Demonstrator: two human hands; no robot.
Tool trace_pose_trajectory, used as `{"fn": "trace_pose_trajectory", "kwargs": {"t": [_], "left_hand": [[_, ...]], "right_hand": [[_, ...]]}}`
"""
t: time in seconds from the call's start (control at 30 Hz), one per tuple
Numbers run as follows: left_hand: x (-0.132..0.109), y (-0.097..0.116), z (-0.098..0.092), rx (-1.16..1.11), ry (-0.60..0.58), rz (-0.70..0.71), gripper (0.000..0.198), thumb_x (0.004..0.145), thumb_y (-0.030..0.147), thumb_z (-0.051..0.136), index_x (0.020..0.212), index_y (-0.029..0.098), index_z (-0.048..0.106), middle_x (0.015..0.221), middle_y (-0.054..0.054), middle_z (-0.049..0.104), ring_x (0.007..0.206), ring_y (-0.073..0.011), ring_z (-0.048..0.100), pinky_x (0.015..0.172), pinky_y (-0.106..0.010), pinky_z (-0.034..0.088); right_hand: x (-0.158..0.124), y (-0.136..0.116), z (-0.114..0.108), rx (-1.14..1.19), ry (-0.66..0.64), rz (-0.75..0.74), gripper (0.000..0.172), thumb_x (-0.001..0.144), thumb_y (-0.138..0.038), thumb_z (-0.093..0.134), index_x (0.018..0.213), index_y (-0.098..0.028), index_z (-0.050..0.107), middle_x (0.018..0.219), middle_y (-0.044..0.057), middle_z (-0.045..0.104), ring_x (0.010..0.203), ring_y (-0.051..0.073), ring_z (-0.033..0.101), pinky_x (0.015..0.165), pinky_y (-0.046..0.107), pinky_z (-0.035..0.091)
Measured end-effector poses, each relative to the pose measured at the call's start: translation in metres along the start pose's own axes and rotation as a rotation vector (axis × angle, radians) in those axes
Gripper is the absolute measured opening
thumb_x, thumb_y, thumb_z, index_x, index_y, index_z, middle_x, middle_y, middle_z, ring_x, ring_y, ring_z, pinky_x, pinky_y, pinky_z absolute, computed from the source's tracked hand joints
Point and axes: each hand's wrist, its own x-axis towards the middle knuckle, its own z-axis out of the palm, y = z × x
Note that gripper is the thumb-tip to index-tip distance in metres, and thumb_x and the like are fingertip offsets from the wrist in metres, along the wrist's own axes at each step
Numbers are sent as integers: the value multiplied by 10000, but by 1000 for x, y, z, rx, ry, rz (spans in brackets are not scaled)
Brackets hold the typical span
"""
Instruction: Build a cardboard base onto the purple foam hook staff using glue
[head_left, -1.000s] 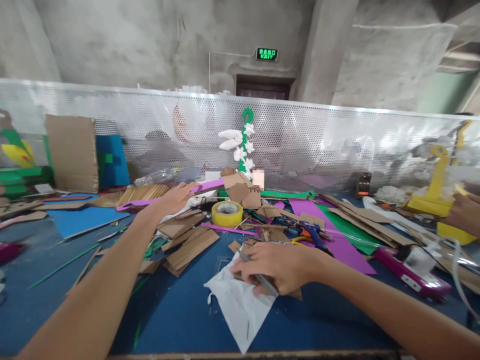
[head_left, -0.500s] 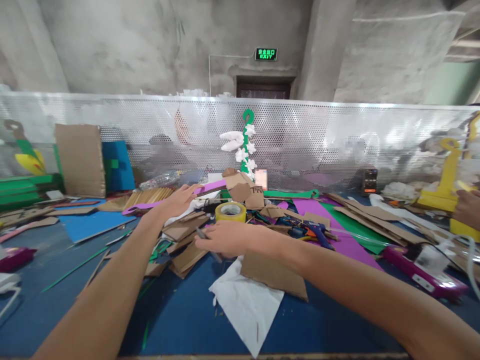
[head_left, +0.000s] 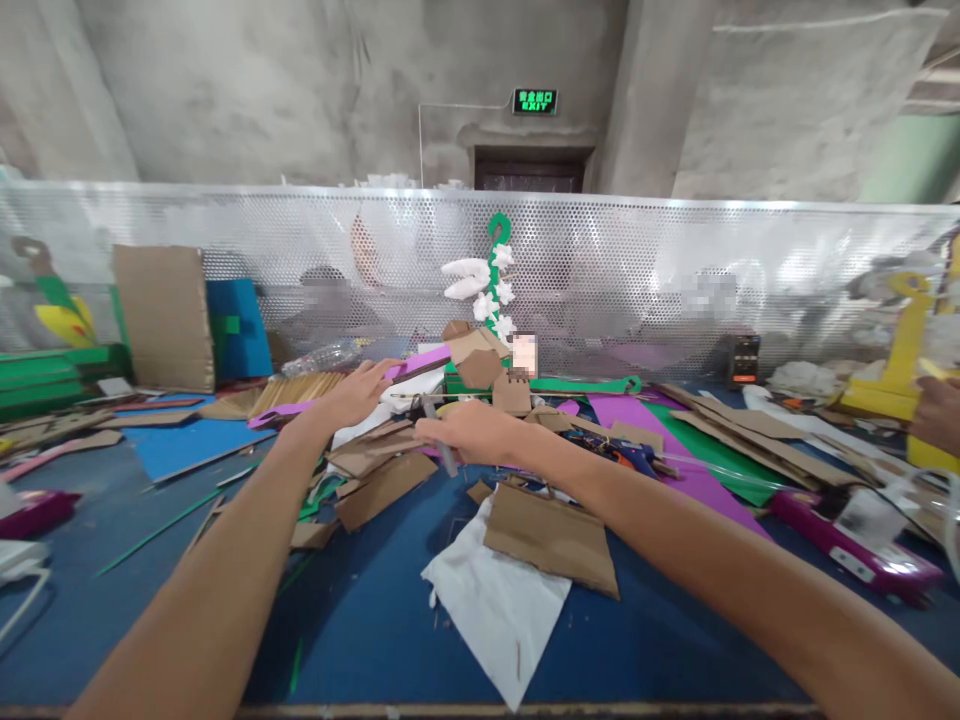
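Where the concrete wall forms the background, a perforated metal screen stands in front of it and spans the full width of the view. A blue work table extends forward from the screen and carries the remaining items. On its right half, a flat purple sheet lies beside the pile of scraps. A green stand with white flower shapes rises at the rear centre. A brown cardboard panel stands upright at the rear left. Toward the near edge, a white sheet lies with one corner pointing forward; a cardboard piece rests partly on it. The left hand reaches to the rear of the table and touches a purple strip, located left of the green stand; whether its fingers grip the strip cannot be told. The right hand is positioned near the left hand, apart from it, beside the cardboard offcuts. Its fingers are closed around a slim grey tool, held tilted, with its ends projecting above and below the fingers
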Motion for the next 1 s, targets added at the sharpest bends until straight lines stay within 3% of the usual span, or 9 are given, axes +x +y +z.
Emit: {"fn": "trace_pose_trajectory", "kwargs": {"t": [0.1, 0.2, 0.33, 0.43, 0.5, 0.6, 0.73, 0.87, 1.0], "left_hand": [[1, -2, 3, -6, -2, 7, 544, 1044, 430, 237, 1513, 212, 406, 1229, -122, 581, 1153, -282, 562, 1055, -449, 433], [4, -6, 7, -11, -14, 29, 543, 1035, 414, 231, 1509, 218, 410, 1242, -126, 580, 1179, -287, 553, 1063, -445, 432], [8, -13, 18, -12, -15, 62, 553, 1028, 429, 238, 1500, 207, 422, 1230, -125, 607, 1170, -279, 565, 1074, -426, 426], [10, -19, 27, -11, -12, 73, 543, 1023, 457, 256, 1483, 244, 451, 1294, -111, 615, 1224, -292, 557, 1101, -447, 408], [8, -22, 32, -5, -31, 80, 549, 1026, 472, 250, 1472, 230, 461, 1367, -124, 582, 1265, -301, 540, 1122, -459, 391], [5, -24, 34, -6, -69, 89, 547, 1043, 462, 245, 1465, 182, 449, 1430, -145, 532, 1304, -304, 507, 1149, -467, 363], [3, -20, 31, -2, -80, 49, 524, 1048, 437, 257, 1465, 175, 439, 1402, -134, 543, 1283, -291, 512, 1147, -458, 370], [3, -23, 28, 28, -88, 18, 513, 1045, 446, 218, 1458, 224, 427, 1371, -122, 549, 1279, -302, 523, 1125, -470, 406], [-1, -40, 27, 58, -70, -20, 506, 1045, 456, 234, 1547, 401, 258, 1394, -64, 511, 1308, -301, 528, 1111, -471, 440]], "right_hand": [[-3, -15, -7, 146, -100, -175, 196, 937, -143, 544, 1125, -198, 558, 887, 37, 703, 693, 146, 558, 575, 265, 250], [-28, -24, -39, 297, -116, -223, 98, 993, -295, 577, 1008, -198, 579, 771, 12, 681, 657, 142, 559, 560, 267, 268], [-103, -9, -104, 595, 48, -55, 251, 1020, -418, 560, 881, -213, 598, 816, -1, 702, 689, 119, 604, 641, 250, 374], [-155, 17, -126, 682, 254, 293, 288, 1011, -447, 547, 838, -217, 561, 786, 8, 683, 663, 130, 608, 608, 254, 385], [-176, 35, -114, 615, 304, 547, 291, 1006, -445, 542, 830, -214, 535, 778, 19, 668, 667, 143, 611, 607, 259, 381], [-187, 55, -72, 420, 126, 732, 185, 946, -359, 632, 863, -214, 551, 736, 3, 647, 640, 151, 583, 621, 260, 356], [-194, 62, -31, 358, -137, 751, 158, 892, -318, 691, 955, -215, 589, 828, 46, 688, 739, 202, 621, 653, 269, 347], [-209, 62, -26, 403, -251, 831, 246, 846, -252, 706, 1061, -218, 591, 891, 61, 689, 773, 229, 624, 627, 273, 344], [-222, 65, -18, 421, -280, 867, 331, 781, -98, 644, 1087, -221, 619, 871, 52, 660, 757, 215, 617, 619, 269, 353]]}}
